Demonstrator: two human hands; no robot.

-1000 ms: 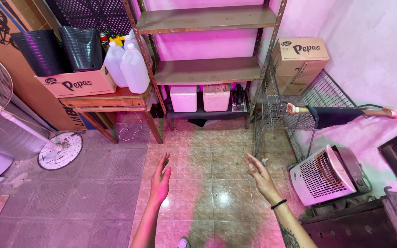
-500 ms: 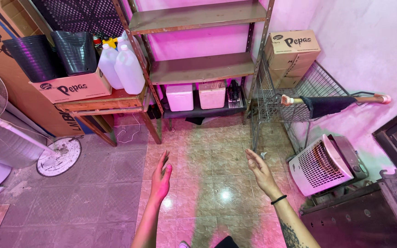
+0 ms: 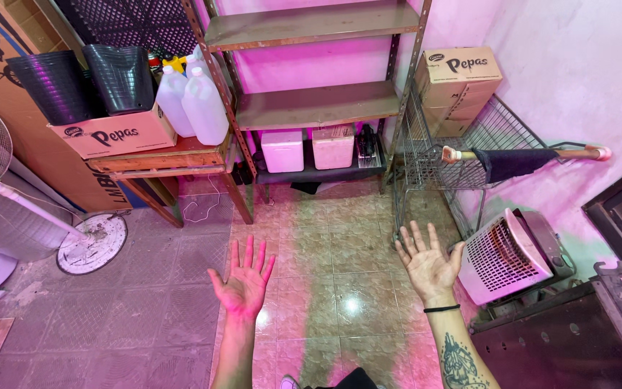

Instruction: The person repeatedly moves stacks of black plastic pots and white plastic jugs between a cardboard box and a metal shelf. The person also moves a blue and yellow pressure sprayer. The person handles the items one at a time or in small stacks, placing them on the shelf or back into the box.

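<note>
My left hand point(image 3: 242, 281) is held out over the tiled floor point(image 3: 325, 245), palm up, fingers spread, holding nothing. My right hand point(image 3: 427, 265) is also palm up with fingers apart and empty; a black band sits on its wrist and a tattoo shows on the forearm. Both hands hover in the air and touch nothing. The nearest thing to my right hand is a white slatted heater point(image 3: 504, 258) lying on the floor to its right.
A metal shelf rack point(image 3: 314, 104) stands ahead with two white foam boxes point(image 3: 309, 149) on its bottom shelf. Left: a wooden table point(image 3: 170, 162) with white jugs point(image 3: 197, 104), a cardboard box of black pots point(image 3: 113, 130), a standing fan point(image 3: 8, 194). Right: a wire cart point(image 3: 469, 158) with cardboard boxes point(image 3: 458, 79).
Both hands have turned from edge-on to palm up, with fingers spread wider. The view shifted only slightly.
</note>
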